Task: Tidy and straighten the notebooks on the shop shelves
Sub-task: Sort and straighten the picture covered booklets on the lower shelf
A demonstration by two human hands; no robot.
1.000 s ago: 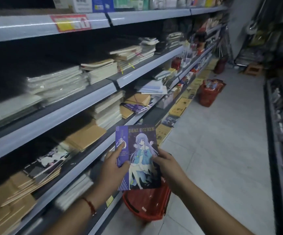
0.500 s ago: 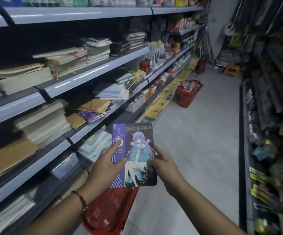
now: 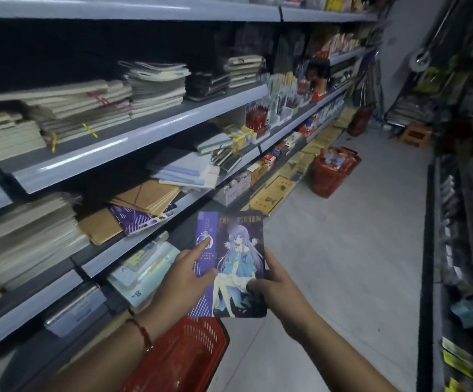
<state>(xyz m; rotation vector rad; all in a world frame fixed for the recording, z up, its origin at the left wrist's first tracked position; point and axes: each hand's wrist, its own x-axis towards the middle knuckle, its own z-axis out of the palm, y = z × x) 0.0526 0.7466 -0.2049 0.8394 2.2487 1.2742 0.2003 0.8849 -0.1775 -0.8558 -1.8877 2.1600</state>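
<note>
I hold a purple notebook [image 3: 236, 250] with a cartoon girl on its cover upright in front of me, over the aisle floor. My left hand [image 3: 185, 277] grips its left edge, the forefinger stretched up across the cover. My right hand [image 3: 276, 287] grips its lower right edge. On the grey shelves [image 3: 133, 142] to my left lie uneven stacks of notebooks: pale ones [image 3: 156, 86] on the upper shelf, brown kraft ones [image 3: 147, 195] over a purple-patterned one [image 3: 133, 220] on the shelf below, and light blue ones [image 3: 184, 169] further along.
A red shopping basket [image 3: 181, 355] sits on the floor just under my hands. Another full red basket [image 3: 332, 171] stands further down the aisle beside flat yellow boards [image 3: 274, 190]. A second shelf rack [image 3: 461, 222] lines the right side. An orange stool [image 3: 415, 134] stands at the far end.
My view has swung right along the shelves and moved further down the aisle. The notebook stays in both hands in the same grip.
</note>
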